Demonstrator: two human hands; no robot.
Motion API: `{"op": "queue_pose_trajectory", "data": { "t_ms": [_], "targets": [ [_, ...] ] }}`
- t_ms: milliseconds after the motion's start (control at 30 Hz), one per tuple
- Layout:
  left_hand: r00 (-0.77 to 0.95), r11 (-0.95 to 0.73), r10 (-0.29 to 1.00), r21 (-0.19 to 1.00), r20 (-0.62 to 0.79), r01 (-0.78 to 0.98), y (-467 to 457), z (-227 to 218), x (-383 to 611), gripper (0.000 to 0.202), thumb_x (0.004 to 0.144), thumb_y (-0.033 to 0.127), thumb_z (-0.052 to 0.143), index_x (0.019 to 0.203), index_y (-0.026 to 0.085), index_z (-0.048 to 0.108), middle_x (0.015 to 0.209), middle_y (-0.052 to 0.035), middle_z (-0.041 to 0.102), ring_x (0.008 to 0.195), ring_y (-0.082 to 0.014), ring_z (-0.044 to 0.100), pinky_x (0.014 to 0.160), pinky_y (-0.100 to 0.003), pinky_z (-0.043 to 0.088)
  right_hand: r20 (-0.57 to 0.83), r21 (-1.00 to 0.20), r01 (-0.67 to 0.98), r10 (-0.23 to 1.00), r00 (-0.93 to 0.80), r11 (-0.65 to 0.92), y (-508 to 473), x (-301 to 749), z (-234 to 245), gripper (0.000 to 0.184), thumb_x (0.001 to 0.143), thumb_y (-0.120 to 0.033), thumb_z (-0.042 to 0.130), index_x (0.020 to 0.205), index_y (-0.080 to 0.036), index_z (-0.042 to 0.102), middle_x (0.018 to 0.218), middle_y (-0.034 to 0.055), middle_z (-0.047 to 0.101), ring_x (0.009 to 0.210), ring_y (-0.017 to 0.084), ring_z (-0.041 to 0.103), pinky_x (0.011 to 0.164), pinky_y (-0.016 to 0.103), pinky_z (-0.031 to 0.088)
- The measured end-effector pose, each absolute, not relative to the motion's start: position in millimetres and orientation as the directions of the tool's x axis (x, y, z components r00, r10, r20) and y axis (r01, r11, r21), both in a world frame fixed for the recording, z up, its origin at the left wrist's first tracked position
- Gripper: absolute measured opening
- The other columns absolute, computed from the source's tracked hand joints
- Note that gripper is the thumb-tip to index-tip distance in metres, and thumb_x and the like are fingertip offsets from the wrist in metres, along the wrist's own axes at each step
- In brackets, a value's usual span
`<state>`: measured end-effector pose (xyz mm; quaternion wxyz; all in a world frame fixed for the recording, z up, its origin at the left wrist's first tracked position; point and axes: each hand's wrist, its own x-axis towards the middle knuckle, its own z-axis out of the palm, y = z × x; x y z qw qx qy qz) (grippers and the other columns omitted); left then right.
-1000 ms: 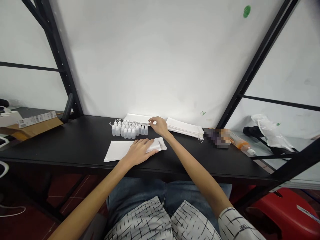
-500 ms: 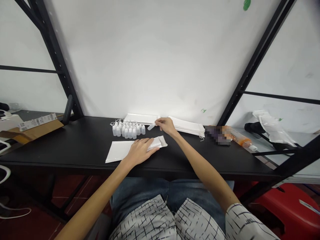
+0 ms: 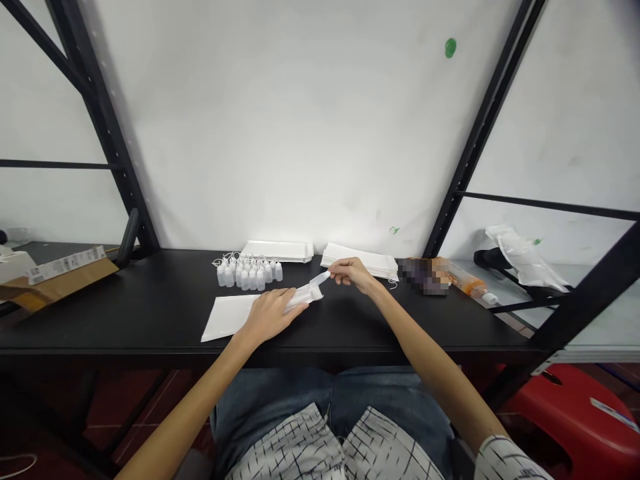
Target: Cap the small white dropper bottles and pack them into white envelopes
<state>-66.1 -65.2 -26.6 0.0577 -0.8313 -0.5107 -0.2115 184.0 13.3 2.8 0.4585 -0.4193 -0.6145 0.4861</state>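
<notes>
My left hand (image 3: pixel 273 312) rests over a flat white bag (image 3: pixel 225 316) on the black table, its thumb and fingers gripping the narrow end, where the mouth (image 3: pixel 315 291) gapes toward the right. Pinched in my right hand (image 3: pixel 350 272) is a small translucent dropper bottle (image 3: pixel 321 278), tilted, with its lower end at the bag's mouth. Whether it is inside the mouth I cannot tell. Behind my left hand stands a cluster of similar dropper bottles (image 3: pixel 245 275).
White flat stacks lie along the wall, one on the left (image 3: pixel 277 251) and one on the right (image 3: pixel 360 259). A cardboard box (image 3: pixel 65 277) sits at far left. Rightward are a partly blurred dark item (image 3: pixel 425 277) and an orange-labelled bottle (image 3: pixel 473 285). Black frame posts (image 3: pixel 480 133) flank the table.
My right hand has brought the dropper bottle from beside the cluster toward the bag's mouth. That mouth now gapes wider under my left hand. The view has shifted slightly.
</notes>
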Motion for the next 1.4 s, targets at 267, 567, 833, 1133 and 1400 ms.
{"op": "queue_pose_trajectory", "data": {
  "t_ms": [267,567,833,1133,1400],
  "targets": [
    [0.38,-0.464,0.828,0.124,0.412,0.877,-64,-28,-65,0.05,0.094,0.056,0.045,0.126,0.021,0.063,0.13,-0.0082,0.064,0.116,-0.0293,0.062,0.093,-0.037,0.05,0.064,-0.975,0.189,0.964,-0.26,0.116,8,185,6,0.012,0.064,-0.021,0.071,0.07,-0.011,0.072,0.063,0.0046,0.068,0.044,0.008,0.056,0.035,0.016,0.027],
    [0.388,-0.481,0.813,0.126,0.435,0.867,-62,-34,-67,0.053,0.094,0.057,0.043,0.125,0.02,0.063,0.124,-0.011,0.067,0.113,-0.0304,0.063,0.089,-0.039,0.051,-0.015,-0.944,0.288,0.848,-0.53,0.164,-4,181,8,0.025,0.069,-0.03,0.076,0.086,-0.011,0.076,0.081,0.01,0.075,0.051,0.008,0.058,0.039,0.016,0.029],
    [0.425,-0.514,0.783,0.089,0.454,0.853,-57,-37,-69,0.054,0.095,0.058,0.041,0.126,0.018,0.06,0.123,-0.0121,0.067,0.11,-0.03,0.063,0.089,-0.04,0.05,0.025,-0.957,0.226,0.829,-0.559,0.182,-8,151,-1,0.025,0.066,-0.025,0.077,0.085,-0.011,0.069,0.068,0.0036,0.072,0.032,0.001,0.035,0.032,0.017,0.023],
    [0.442,-0.547,0.77,0.119,0.46,0.829,-57,-37,-69,0.053,0.095,0.058,0.041,0.128,0.021,0.059,0.123,-0.0101,0.067,0.11,-0.0276,0.063,0.091,-0.038,0.05,-0.003,-0.94,0.267,0.777,-0.629,0.213,-9,161,8,0.028,0.068,-0.024,0.075,0.09,-0.012,0.061,0.076,0.0063,0.075,0.037,0.003,0.039,0.031,0.016,0.023],
    [0.425,-0.531,0.791,0.148,0.441,0.835,-61,-33,-68,0.055,0.094,0.059,0.042,0.129,0.021,0.06,0.126,-0.0098,0.066,0.113,-0.0285,0.062,0.093,-0.039,0.049,0.017,-0.924,0.299,0.808,-0.588,0.237,-13,148,1,0.028,0.066,-0.016,0.069,0.093,-0.014,0.062,0.06,-0.0039,0.067,0.03,0.001,0.031,0.028,0.015,0.02]
  ]
}}
